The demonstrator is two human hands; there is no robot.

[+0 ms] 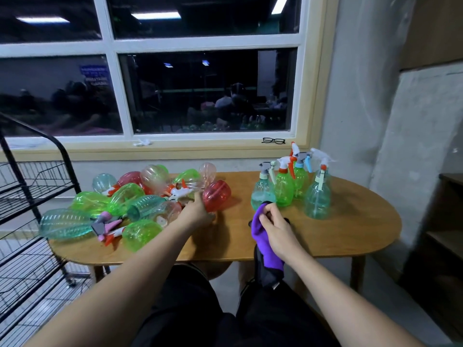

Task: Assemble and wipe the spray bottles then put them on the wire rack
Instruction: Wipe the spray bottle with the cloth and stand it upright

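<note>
A heap of loose bottle bodies in green, teal, red and clear plastic lies on the left half of the wooden table, with loose spray heads mixed in. My left hand reaches into the heap and touches a red bottle; whether its fingers close on the bottle is hidden. Several assembled spray bottles stand upright at the table's right rear. My right hand grips a purple cloth near the front edge, just in front of those bottles.
A black wire rack with several shelves stands left of the table. A window with a ledge runs behind; black glasses lie on the ledge. A dark wooden shelf unit stands at the right. My legs are under the table's front edge.
</note>
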